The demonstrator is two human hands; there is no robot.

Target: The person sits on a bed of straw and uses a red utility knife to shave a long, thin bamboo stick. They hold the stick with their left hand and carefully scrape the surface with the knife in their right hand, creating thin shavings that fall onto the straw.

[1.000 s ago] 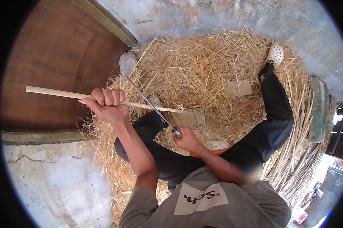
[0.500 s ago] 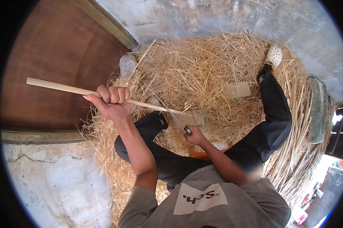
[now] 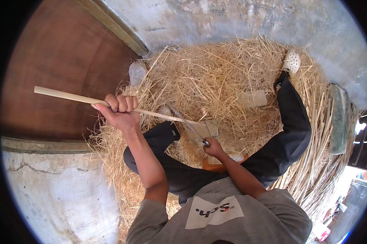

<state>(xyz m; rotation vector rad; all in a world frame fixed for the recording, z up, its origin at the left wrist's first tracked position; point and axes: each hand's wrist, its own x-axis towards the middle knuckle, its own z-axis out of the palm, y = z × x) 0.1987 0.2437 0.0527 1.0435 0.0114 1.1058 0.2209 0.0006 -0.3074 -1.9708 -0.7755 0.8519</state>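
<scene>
A long pale strip of split wood or bamboo [image 3: 67,96] slants across from the left, and my left hand [image 3: 121,112] is wrapped round its middle. Its far end rests by a pale block [image 3: 208,129] on the shavings. My right hand [image 3: 212,148] grips the dark handle of a long thin knife [image 3: 188,124]. The blade points up and to the left, crossing the strip between my left hand and the block. Whether the edge is biting into the wood is too fine to tell.
A thick heap of straw-like shavings [image 3: 216,73] spreads around my legs. A second block [image 3: 253,98] lies in it. Long strips [image 3: 313,150] are stacked at the right, beside a greenish slab [image 3: 338,118]. A brown door [image 3: 57,53] and walls border the heap.
My right hand has moved slightly right and toward me, drawing the knife with it; the blade is now lower. My left hand keeps its hold, and the strip has shifted only slightly.
</scene>
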